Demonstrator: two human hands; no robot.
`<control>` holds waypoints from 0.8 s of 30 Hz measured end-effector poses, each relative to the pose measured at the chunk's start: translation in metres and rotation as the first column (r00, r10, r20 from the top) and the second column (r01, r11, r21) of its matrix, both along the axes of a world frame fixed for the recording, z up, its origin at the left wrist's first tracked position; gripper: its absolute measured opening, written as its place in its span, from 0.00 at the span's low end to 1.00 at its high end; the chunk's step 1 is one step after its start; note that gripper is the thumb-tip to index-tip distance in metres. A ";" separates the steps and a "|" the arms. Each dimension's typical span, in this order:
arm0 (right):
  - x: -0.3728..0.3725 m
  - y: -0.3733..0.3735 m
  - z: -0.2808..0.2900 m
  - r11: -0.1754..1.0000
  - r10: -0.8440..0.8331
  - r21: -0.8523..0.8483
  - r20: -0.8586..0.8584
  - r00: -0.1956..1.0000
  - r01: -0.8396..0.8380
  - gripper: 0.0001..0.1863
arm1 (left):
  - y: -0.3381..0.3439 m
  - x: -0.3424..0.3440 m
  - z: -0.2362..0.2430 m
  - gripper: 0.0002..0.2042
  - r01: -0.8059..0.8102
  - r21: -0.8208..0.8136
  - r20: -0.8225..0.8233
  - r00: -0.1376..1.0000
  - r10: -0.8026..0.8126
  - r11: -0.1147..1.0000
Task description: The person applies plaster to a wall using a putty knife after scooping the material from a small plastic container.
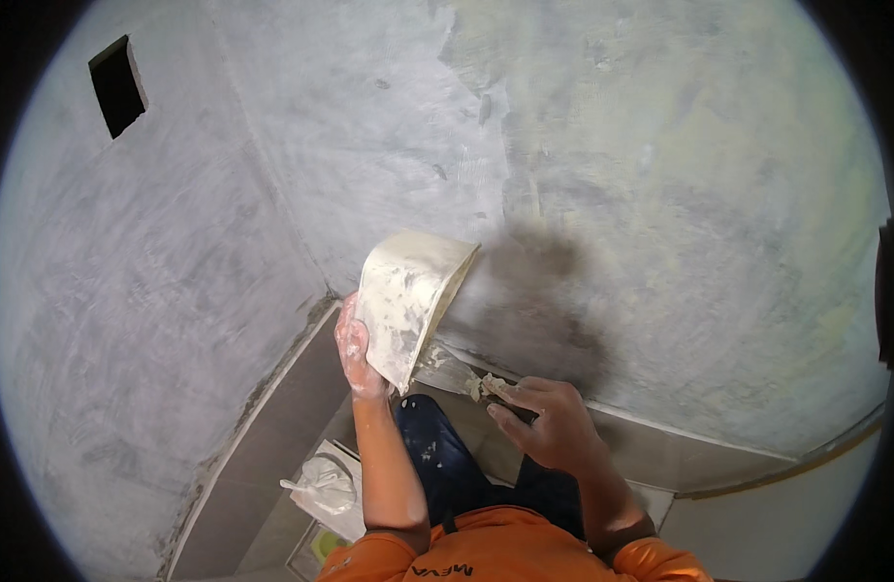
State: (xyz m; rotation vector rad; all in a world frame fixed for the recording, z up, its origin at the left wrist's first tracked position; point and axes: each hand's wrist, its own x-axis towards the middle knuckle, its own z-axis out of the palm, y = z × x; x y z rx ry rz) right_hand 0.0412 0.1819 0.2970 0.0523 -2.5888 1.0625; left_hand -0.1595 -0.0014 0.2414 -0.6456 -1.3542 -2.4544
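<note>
My left hand [353, 341], dusted white, grips a cream plastic tub [400, 299] from its left side. The tub is tilted, its outside smeared with dried plaster and its open mouth turned right; its inside is mostly hidden. Below that mouth, my right hand [556, 419] is closed around a putty knife [447, 372]. The knife's broad blade points left toward the tub's lower rim, and pale plaster clings to the blade and about the fingers. Whether the blade touches the rim I cannot tell. Most of the knife's handle is hidden in the hand.
Two grey-white plastered walls [651, 194] meet in a corner ahead, above grey tile bands [297, 417]. A dark rectangular hole [117, 87] opens in the left wall. A white plastic bag [323, 485] lies at the lower left, near my left forearm. My dark-trousered legs [437, 451] are below.
</note>
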 end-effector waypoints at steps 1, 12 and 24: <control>-0.001 0.005 0.003 1.000 0.028 0.002 0.031 0.999 -0.028 0.17 | 0.002 -0.003 -0.002 0.30 0.031 -0.002 0.013 0.999 -0.031 1.000; 0.023 0.054 -0.044 0.837 0.178 -0.547 0.290 0.940 0.010 0.18 | 0.007 0.006 0.011 0.29 -0.044 0.390 0.291 0.954 -0.078 0.920; -0.010 0.065 0.030 0.375 0.075 -0.921 -0.085 0.994 -0.107 0.25 | 0.042 0.034 0.014 0.28 0.215 0.581 0.188 0.903 -0.387 0.785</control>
